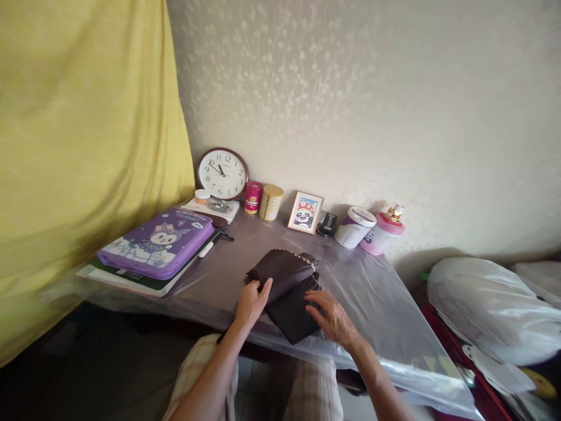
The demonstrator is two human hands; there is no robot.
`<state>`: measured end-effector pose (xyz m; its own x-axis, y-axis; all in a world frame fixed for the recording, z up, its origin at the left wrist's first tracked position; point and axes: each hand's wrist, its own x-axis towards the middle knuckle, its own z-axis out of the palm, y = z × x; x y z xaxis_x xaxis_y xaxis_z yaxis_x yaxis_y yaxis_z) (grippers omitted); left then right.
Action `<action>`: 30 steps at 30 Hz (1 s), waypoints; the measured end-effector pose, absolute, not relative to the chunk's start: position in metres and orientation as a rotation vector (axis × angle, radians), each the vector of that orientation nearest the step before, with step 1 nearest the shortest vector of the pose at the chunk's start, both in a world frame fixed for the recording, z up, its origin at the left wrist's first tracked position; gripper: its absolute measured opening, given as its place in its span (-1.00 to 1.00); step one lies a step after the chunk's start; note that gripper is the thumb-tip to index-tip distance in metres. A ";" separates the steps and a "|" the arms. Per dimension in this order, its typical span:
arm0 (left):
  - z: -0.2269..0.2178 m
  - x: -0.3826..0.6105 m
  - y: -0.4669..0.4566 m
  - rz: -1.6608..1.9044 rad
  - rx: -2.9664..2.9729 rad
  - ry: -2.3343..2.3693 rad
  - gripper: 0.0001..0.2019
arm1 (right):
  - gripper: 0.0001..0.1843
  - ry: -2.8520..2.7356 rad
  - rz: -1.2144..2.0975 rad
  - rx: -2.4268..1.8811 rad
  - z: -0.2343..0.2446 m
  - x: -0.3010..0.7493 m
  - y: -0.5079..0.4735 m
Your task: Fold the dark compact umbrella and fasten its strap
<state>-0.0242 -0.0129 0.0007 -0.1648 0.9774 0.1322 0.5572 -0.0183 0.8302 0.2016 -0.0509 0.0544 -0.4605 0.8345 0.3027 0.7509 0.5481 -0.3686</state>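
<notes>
A dark folded cloth [291,298] lies near the front edge of the table, with a light and dark braided trim running along its upper right side. At the cloth's lower left edge, my left hand [252,304] grips it, thumb on top and the other fingers partly hidden. My right hand [331,316] is at the cloth's right edge with its fingers spread; the fingertips reach over the cloth, and whether they touch it I cannot tell.
A plastic-covered table [363,304] bears a purple case [162,240] on books at left. Along the wall stand a clock [222,173], a pink can [253,197], a yellow-lidded can [271,203], a picture frame [305,212] and two tubs. A white bag [486,304] lies at right.
</notes>
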 end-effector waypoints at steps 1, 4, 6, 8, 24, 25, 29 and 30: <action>0.000 -0.024 -0.013 1.089 1.604 1.749 -0.54 | -0.71 -2.359 0.245 -1.282 0.051 0.203 -0.061; -0.004 -0.025 -0.012 1.112 1.621 1.721 -0.54 | -0.60 -2.437 0.230 -1.292 0.043 0.204 -0.085; -0.005 -0.025 -0.012 1.119 1.618 1.714 -0.53 | -0.52 -2.487 0.231 -1.309 0.040 0.203 -0.095; -0.006 -0.025 -0.012 1.130 1.605 1.699 -0.52 | -0.47 -2.513 0.225 -1.331 0.037 0.201 -0.099; -0.001 -0.026 -0.015 1.201 1.523 1.606 -0.54 | -0.64 -2.483 0.031 -1.289 0.037 0.200 -0.089; -0.002 -0.026 -0.015 1.199 1.521 1.609 -0.54 | -0.63 -2.482 0.011 -1.288 0.036 0.202 -0.088; -0.005 -0.026 -0.013 1.200 1.514 1.607 -0.54 | -0.61 -2.463 -0.078 -1.288 0.033 0.209 -0.083; -0.006 -0.026 -0.013 1.204 1.514 1.600 -0.54 | -0.61 -2.453 -0.100 -1.291 0.033 0.210 -0.082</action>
